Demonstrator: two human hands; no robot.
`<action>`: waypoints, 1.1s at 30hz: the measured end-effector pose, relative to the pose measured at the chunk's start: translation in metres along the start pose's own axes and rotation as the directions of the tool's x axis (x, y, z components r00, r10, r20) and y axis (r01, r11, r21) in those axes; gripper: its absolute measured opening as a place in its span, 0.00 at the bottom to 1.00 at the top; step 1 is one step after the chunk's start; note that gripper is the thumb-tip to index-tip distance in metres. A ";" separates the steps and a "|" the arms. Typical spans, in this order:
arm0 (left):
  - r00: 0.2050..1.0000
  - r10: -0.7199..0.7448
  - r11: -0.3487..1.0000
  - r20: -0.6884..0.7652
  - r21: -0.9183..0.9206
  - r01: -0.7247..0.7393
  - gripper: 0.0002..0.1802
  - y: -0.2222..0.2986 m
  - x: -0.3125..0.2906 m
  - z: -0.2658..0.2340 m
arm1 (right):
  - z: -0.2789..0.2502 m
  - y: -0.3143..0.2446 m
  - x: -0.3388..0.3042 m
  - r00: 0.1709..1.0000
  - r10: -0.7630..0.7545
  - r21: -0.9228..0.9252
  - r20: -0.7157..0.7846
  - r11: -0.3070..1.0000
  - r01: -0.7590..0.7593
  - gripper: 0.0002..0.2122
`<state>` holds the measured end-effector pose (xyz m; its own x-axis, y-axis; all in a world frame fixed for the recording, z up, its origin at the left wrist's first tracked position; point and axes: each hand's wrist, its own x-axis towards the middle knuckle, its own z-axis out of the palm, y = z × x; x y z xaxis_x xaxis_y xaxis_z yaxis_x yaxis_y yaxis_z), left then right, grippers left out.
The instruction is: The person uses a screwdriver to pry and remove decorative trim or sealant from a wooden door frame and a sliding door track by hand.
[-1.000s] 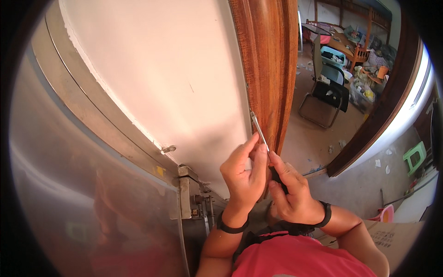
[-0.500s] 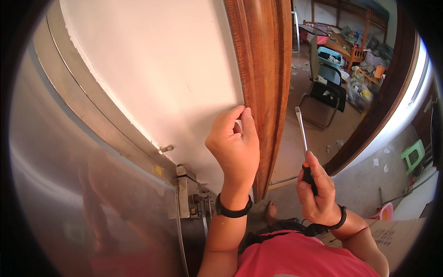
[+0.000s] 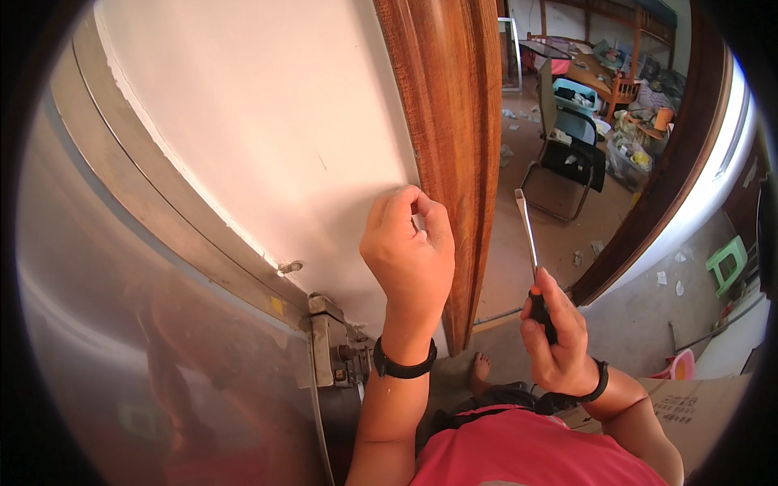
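My left hand is closed, its thumb and fingertips curled together against or just in front of the white wall. It is right beside the edge of the brown wooden door frame. Whatever the fingertips hold, if anything, is hidden. In my right hand is a flat-bladed screwdriver, gripped by its black and orange handle. Its metal shaft points upward, in front of the doorway, with the tip touching nothing.
A shiny metal panel fills the left side, with a metal bracket at its edge. Through the doorway stand a folding chair and a wooden bunk bed. A green stool and a cardboard box are at right.
My left fingers have curled further, with the index finger bent over toward the thumb. The view has shifted slightly. My right hand keeps the screwdriver in nearly the same place.
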<state>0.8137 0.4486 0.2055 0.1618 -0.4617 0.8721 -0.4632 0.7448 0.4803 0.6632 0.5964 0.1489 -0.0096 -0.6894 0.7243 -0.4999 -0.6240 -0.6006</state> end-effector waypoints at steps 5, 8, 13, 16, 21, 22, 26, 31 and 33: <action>0.999 0.006 0.999 -0.033 -0.038 -0.007 0.04 -0.004 -0.002 0.003 | 0.001 0.001 0.001 1.000 -0.008 0.028 -0.001 1.000 0.008 0.32; 0.998 -0.002 0.998 -0.065 -0.057 -0.002 0.04 -0.006 -0.005 0.005 | 0.001 0.004 0.001 1.000 -0.018 0.030 -0.011 0.999 0.018 0.32; 0.993 -0.111 0.984 -0.040 -0.144 0.104 0.03 -0.016 -0.012 0.000 | -0.004 0.001 0.001 1.000 -0.016 0.032 -0.011 0.999 0.016 0.31; 0.979 -0.203 0.953 -0.002 -0.229 0.197 0.04 -0.016 -0.014 -0.005 | -0.004 0.004 0.001 1.000 -0.013 0.029 -0.004 1.000 0.013 0.31; 0.978 -0.201 0.961 0.061 -0.183 0.209 0.06 -0.007 -0.010 -0.003 | -0.006 0.001 0.007 0.998 -0.055 0.002 0.015 0.998 0.055 0.31; 0.978 -0.199 0.961 0.057 -0.182 0.207 0.06 -0.008 -0.010 -0.003 | -0.006 -0.001 0.009 0.999 -0.049 -0.006 0.022 0.999 0.049 0.31; 0.991 -0.126 0.981 0.056 -0.141 0.132 0.04 -0.009 -0.007 -0.004 | -0.007 -0.006 0.013 0.999 -0.042 -0.011 0.033 0.999 0.042 0.31; 0.999 -0.024 0.998 0.030 -0.055 0.026 0.03 -0.012 -0.004 -0.003 | -0.010 -0.010 0.027 0.992 -0.099 -0.003 0.073 0.995 0.099 0.31; 0.992 -0.004 0.995 -0.127 -0.098 -0.009 0.06 -0.008 0.000 -0.002 | -0.009 -0.011 0.031 0.992 -0.100 0.001 0.083 0.995 0.100 0.30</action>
<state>0.8190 0.4432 0.2013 0.2728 -0.3999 0.8751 -0.3770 0.7924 0.4796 0.6603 0.5854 0.1808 0.1120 -0.6517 0.7502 -0.4973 -0.6904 -0.5255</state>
